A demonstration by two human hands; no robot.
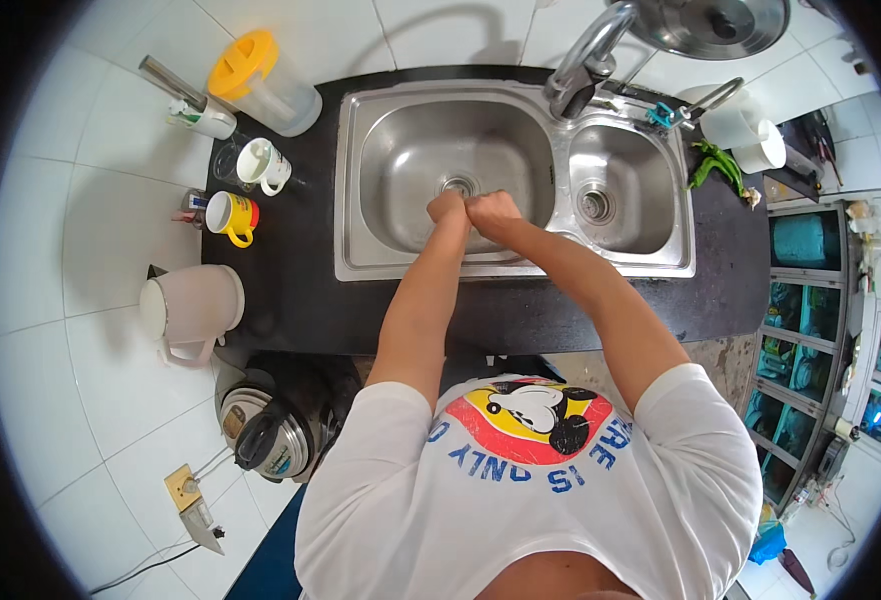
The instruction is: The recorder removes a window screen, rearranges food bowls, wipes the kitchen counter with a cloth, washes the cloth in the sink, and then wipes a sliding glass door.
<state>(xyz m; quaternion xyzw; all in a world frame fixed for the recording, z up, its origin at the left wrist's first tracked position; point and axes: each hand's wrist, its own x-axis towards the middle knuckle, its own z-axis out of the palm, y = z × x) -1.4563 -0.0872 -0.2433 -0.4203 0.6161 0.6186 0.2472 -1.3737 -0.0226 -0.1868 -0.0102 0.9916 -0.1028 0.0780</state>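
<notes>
My left hand (448,206) and my right hand (494,213) meet over the large basin (403,176) of a stainless steel double sink. Both are curled into fists, side by side and seemingly touching. No object shows in either one, though their palms and fingertips are hidden from above. Just beyond the fists lies the basin's drain (458,184). A chrome faucet (590,52) rises behind the sink, its spout turned away from my hands. The small basin (628,165), to the right, has its own drain strainer (595,205).
Left on the dark countertop (290,300) stand a lidded plastic pitcher (264,82), a white mug (263,166), a yellow mug (232,217) and an electric kettle (193,307). Green chili peppers (716,166) and a white container (759,148) lie right. A cooker (268,435) sits lower left.
</notes>
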